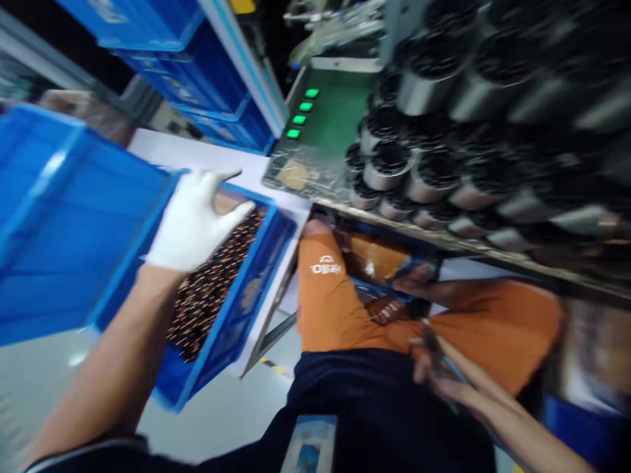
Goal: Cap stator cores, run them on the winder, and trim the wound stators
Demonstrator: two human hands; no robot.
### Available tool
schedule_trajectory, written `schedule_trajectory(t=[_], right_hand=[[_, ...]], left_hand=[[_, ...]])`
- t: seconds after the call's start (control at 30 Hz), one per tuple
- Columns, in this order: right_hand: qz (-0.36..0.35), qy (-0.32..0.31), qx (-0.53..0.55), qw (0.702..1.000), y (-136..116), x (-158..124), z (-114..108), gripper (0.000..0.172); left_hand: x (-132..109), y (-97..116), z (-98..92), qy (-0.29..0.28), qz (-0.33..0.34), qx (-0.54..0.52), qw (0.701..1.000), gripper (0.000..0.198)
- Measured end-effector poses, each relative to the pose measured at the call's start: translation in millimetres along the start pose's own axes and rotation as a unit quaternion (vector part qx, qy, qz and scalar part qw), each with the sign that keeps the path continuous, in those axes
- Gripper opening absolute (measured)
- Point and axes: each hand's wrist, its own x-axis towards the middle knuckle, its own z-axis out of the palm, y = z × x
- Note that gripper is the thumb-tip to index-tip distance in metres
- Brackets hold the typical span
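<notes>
My left hand [192, 220], in a white glove, is over the near blue bin [224, 299], with thumb and fingers apart. Below it, the bin holds a mass of small dark parts [211, 289] with copper-coloured ends. A tan piece [225, 202] shows between the thumb and forefinger; whether they touch it I cannot tell. My bare right hand [438, 371] is low over my lap, its fingers closed around a slim dark metal tool [434, 345]. Motion blur hides what kind of tool it is.
Stacked metal cylinders [434, 157] with dark tops crowd the bench at right. Green-lit buttons [302, 113] line a green panel [340, 105]. More blue bins [197, 72] are stacked behind; another blue bin [64, 223] stands tilted at left. An open drawer [377, 256] lies under the bench edge.
</notes>
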Motion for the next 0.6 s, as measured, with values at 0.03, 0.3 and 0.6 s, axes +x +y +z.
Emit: schedule_trajectory(t=[0.03,0.3,0.6], right_hand=[[0.002,-0.037,0.04,0.999,-12.5,-4.1,6.1,0.062],[-0.07,-0.069,0.108,0.989,-35.0,-15.3,12.0,0.059],[-0.041,-0.014,0.121,0.992,3.4,-26.9,35.2,0.072]], left_hand=[[7.7,31.9,-3.7,0.043,0.091,-0.003,0.995,0.083],[64.3,286.2,18.5,0.161,0.308,-0.168,0.923,0.055],[122.4,359.0,76.3,0.139,0.314,-0.284,0.895,0.031]])
